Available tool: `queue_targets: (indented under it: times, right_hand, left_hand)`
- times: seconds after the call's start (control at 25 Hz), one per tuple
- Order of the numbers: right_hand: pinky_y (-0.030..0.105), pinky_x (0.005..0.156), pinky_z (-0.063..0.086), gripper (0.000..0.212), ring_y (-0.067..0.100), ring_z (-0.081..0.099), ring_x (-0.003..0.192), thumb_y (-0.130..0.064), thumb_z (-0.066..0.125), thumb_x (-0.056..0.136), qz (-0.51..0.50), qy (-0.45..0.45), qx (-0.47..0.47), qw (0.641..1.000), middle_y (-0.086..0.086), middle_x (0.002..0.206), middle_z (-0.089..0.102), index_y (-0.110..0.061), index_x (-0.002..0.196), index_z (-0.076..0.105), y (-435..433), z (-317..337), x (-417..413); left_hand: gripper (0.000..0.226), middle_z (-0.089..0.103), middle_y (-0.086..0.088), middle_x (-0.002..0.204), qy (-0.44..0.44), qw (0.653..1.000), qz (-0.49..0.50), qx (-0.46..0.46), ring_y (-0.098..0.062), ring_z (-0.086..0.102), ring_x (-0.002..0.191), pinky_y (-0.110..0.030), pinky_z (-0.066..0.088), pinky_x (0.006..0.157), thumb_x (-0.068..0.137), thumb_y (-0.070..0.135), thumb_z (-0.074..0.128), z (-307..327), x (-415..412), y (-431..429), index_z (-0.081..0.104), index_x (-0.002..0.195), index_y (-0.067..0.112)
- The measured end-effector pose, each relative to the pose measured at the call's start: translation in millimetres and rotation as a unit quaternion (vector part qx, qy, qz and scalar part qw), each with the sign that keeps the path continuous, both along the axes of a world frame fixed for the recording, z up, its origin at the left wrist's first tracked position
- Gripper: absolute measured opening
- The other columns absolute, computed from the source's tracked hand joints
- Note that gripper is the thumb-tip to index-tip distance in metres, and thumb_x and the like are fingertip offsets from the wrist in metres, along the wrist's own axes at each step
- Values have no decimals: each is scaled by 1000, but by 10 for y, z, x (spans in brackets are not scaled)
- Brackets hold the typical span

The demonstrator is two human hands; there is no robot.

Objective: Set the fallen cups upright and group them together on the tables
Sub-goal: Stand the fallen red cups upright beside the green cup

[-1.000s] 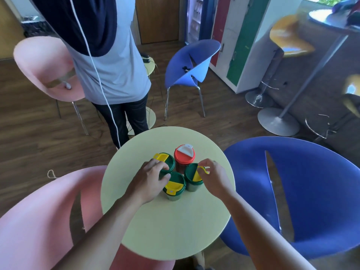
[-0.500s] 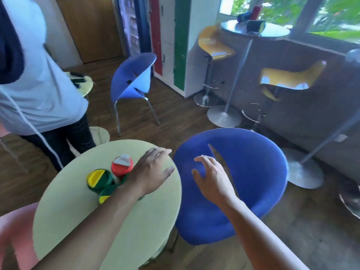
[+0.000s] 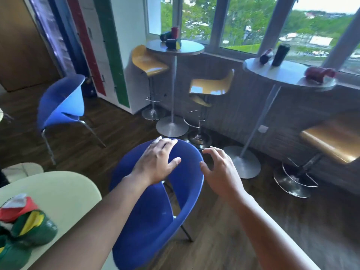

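Head camera is showing both hands empty and out in front: the left hand is hovering over the blue chair with its fingers loosely spread, and the right hand is hanging just beside it, fingers curled apart and gripping nothing. Down at the lower left, the grouped cups are standing tight together on the pale green table, red lid against green ones, so that cluster looks finished. Work is waiting by the window now: on the near high table a red cup is lying on its side near the edge, a dark tumbler is standing upright, and a small dark cup is tilting beside it. The far high table is carrying more cups, though they are too blurred to say which are down. Judging from this, the person should be skirting the chair and the stools, going to the red cup first since it could roll off, and gripping it around the body, not the lid.
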State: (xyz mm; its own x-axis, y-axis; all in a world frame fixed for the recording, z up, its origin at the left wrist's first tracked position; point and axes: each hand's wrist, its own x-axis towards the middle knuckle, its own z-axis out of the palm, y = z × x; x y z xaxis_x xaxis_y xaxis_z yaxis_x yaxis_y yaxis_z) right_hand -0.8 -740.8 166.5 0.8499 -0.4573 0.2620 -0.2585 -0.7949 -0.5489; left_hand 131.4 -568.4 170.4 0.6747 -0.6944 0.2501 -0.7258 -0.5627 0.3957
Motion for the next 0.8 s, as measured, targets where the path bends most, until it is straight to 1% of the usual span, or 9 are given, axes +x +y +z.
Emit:
queue_targets:
  times: [0.08, 0.24, 0.36, 0.56, 0.8]
  right_hand:
    - [26, 109, 31, 40, 20, 45, 135, -32, 63, 90, -27, -7, -3, 1000, 0, 143, 53, -24, 129, 59, -319, 70, -167]
    - [32, 112, 34, 40, 21, 46, 135, -31, 64, 89, -82, -22, -2, 996, 2, 143, 54, -22, 128, 60, -917, 182, -440]
    - [32, 113, 34, 40, 21, 47, 134, -31, 64, 88, -118, -33, 2, 992, 1, 142, 54, -22, 127, 61, -1356, 235, -519]
    - [30, 112, 31, 40, 20, 43, 137, -33, 61, 89, -161, -14, -12, 987, 0, 144, 52, -25, 127, 59, -2115, 240, -461]
    - [29, 113, 31, 39, 17, 42, 139, -33, 60, 90, -198, -5, -12, 980, 2, 143, 52, -23, 127, 59, -3243, 298, -111]
  left_hand:
    - [61, 45, -4, 151, -8, 1000, -26, -7, -29, 25, 148, -40, 21, 122, 95, 41, 55, 106, -75, -399, 39, 148, 15]
    - [63, 45, -5, 151, -31, 996, -84, -12, -27, 26, 148, -37, 19, 122, 94, 42, 56, 250, -149, -1151, 39, 149, 14]
    - [64, 44, -6, 152, -37, 992, -120, -18, -27, 26, 148, -36, 19, 122, 94, 42, 58, 319, -142, -1705, 40, 149, 15]
    - [63, 42, -5, 153, -34, 985, -165, -35, -26, 23, 149, -33, 16, 122, 94, 41, 58, 358, -17, -2645, 39, 149, 15]
    - [65, 42, -3, 154, -16, 981, -191, -40, -25, 21, 150, -33, 17, 122, 94, 41, 58, 342, 455, -3892, 36, 150, 16]
